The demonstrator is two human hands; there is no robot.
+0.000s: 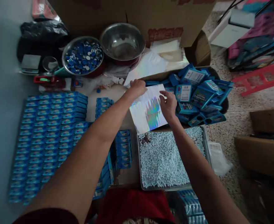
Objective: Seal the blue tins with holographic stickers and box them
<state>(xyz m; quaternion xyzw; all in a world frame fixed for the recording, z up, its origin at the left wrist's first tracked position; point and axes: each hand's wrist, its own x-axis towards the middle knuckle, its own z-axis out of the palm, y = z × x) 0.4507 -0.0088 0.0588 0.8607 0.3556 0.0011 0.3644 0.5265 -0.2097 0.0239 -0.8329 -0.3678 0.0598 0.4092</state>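
Observation:
A shiny holographic sheet [140, 116] with rainbow reflections is held up over the table, between a box of blue packets and a tray of small pellets. My left hand [138, 87] grips its upper left edge with bent fingers. At the right edge, my right hand [169, 104] has its thumb and index finger curled against the sheet; whether something small sits between the fingertips is hard to see. Just right of that hand, blue printed packets [183, 92] fill an open carton. Below the sheet lies a metal tray [139, 165] of pale blue pellets [162, 158].
Rows of small blue boxes [43, 137] cover the left side. At the back stand a bowl of blue and silver caps [84, 57] and a steel bowl [122, 42]. More holographic sheets [148, 67] lie behind the carton. A red stool [263, 77] is on the floor at right.

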